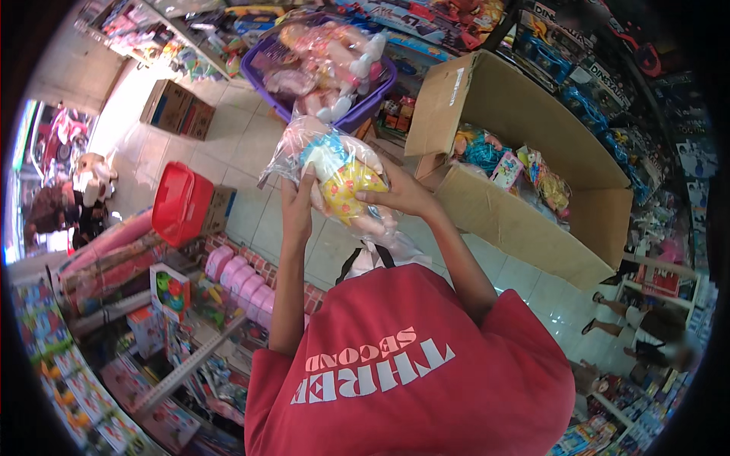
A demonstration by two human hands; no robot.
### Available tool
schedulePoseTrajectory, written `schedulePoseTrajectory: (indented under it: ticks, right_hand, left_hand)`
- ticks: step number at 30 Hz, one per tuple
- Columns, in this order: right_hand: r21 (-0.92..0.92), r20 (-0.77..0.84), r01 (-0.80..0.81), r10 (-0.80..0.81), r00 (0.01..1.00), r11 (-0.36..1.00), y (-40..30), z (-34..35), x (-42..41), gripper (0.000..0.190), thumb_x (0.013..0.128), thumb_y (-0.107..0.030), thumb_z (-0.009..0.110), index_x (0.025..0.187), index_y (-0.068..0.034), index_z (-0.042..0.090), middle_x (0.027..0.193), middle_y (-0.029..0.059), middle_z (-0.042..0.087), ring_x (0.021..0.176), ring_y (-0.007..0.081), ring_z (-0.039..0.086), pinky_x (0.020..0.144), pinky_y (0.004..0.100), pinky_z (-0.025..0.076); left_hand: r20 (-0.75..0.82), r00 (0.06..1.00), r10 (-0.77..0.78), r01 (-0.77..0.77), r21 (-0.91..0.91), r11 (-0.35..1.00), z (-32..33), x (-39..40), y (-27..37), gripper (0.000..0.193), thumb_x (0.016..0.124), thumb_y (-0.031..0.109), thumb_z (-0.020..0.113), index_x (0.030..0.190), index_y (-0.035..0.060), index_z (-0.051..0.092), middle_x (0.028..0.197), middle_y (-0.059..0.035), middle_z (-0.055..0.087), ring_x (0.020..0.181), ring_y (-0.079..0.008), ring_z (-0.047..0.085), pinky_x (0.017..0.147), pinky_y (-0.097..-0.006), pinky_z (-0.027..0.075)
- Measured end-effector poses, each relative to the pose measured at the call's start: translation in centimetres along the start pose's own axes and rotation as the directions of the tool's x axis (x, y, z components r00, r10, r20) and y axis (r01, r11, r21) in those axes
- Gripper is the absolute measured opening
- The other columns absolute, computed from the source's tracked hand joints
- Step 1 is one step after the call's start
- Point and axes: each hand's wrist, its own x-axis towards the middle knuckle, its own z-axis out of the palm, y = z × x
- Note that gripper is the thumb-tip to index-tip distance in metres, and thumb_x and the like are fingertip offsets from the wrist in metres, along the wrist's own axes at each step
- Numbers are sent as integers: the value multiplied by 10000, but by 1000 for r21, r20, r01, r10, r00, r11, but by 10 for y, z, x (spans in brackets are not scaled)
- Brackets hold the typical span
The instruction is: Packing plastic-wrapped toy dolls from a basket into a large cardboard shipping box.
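A baby doll (pixel 351 185) in a clear plastic bag is held between both hands in front of my chest. It wears a blue and white top and yellow patterned shorts. My left hand (pixel 297 199) grips its near left side, thumb laid over the white part of the top. From the right, my right hand (pixel 402 191) closes on the doll's shorts, thumb on top. The head end points away from me, under shiny, crinkled plastic. Just beyond stands a purple plastic basket (pixel 365 117) heaped with bagged dolls (pixel 325 48).
An open cardboard box (pixel 513 228) with more dolls (pixel 485 149) stands at the right. On the left are a red plastic bin (pixel 179 202), brown cartons (pixel 179 108) and toy shelves (pixel 188 365). Boxed toys line the back. Another person (pixel 644 325) is at the far right.
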Motion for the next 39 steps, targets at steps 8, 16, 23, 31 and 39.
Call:
schedulePoseTrajectory:
  ticks: [8,16,23,31,39]
  right_hand:
    - [121,132,-68,52,990,990,-4,25,-67,714,711,-281,722,1265,7,376,1198,108,489,1088,166,465,933,304,362]
    - [111,-4,-38,38,999,993,-20,-7,-135,719,705,-264,725,1270,12,377,1188,117,491,1100,175,454,955,301,337]
    - [220,-11,-30,33,999,975,-48,-70,-175,698,697,-209,725,1264,17,387,1201,105,480,1109,171,447,965,295,329]
    - [114,-4,83,-83,997,990,-55,-166,-215,696,696,-154,714,1277,10,368,1221,98,463,1127,151,429,969,300,326]
    - [137,25,31,-35,999,990,-57,-254,-246,678,717,-138,696,1282,14,353,1221,94,451,1131,162,420,975,303,315]
  left_hand:
    - [-51,995,-80,79,-24,997,-6,-94,-18,479,909,189,469,1308,-12,295,1246,-89,430,1112,-151,438,941,-289,349]
    - [79,995,-62,63,-2,998,28,-126,-19,514,910,293,462,1312,16,301,1261,-65,419,1140,-145,420,954,-290,335]
    - [91,996,6,-6,-8,1000,88,-134,-21,597,883,448,452,1309,55,307,1227,-67,454,1143,-166,432,932,-338,356]
    - [-53,997,62,-76,-339,938,167,-130,-40,588,885,527,354,1259,72,359,1206,-89,466,1087,-196,468,879,-362,396]
    - [-87,984,158,-179,-351,919,246,-109,-31,370,895,163,478,1233,51,378,1127,-96,516,976,-173,540,841,-330,443]
